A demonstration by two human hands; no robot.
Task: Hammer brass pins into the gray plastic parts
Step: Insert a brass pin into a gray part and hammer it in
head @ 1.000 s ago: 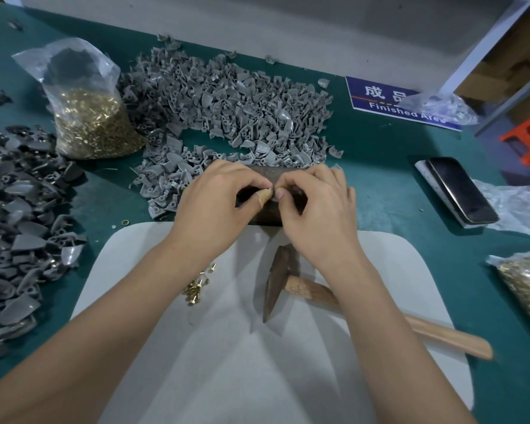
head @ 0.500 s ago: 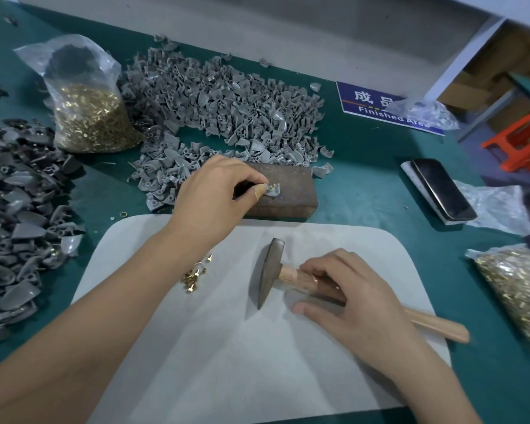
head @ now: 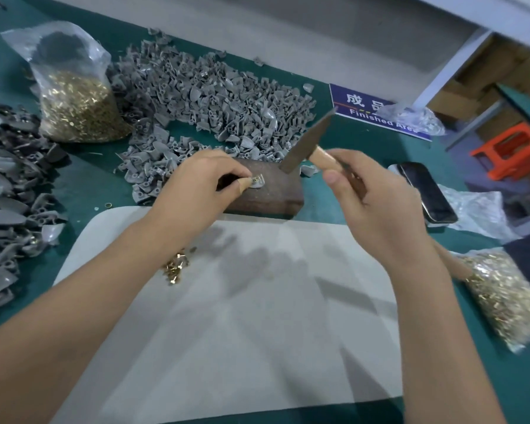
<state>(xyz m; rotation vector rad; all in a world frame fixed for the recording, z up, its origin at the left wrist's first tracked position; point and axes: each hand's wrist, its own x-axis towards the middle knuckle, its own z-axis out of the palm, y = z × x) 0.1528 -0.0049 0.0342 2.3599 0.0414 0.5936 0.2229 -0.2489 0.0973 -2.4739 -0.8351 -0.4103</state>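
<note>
Along the left edge of the green worktop (head: pixel 83 179) lies a dark heap of gray parts (head: pixel 10 203), and behind it toward the far left corner stands a clear bag of brass pins (head: pixel 74 108). Next to that bag, spreading along the far side, is a bigger, paler pile of gray plastic parts (head: pixel 202 99). A white mat (head: pixel 242 316) covers the near middle of the worktop, with a few loose brass pins (head: pixel 175 269) lying by its left edge, just beside the person's left forearm.

Just past the mat's far edge sits a dark brown block (head: pixel 273 194). The left hand (head: pixel 196 185) rests on the block's left end, thumb and fingertips pinching a small gray part (head: pixel 257 183) flat against the top; a brass pin head (head: pixel 254 179) shows on it. To the right, the right hand (head: pixel 377 203) is curled round the wooden handle of a hammer (head: pixel 306 145), holding it off the surface with the dark metal head tilted above the block's far right corner, apart from the part.

Further right, a blue "Finished Area" sign (head: pixel 358 108) lies at the far edge, partly under a crumpled plastic bag (head: pixel 410 116). A dark phone (head: pixel 426 191) lies near the right edge, and a second bag of brass pins (head: pixel 508 298) sits toward the near right corner.
</note>
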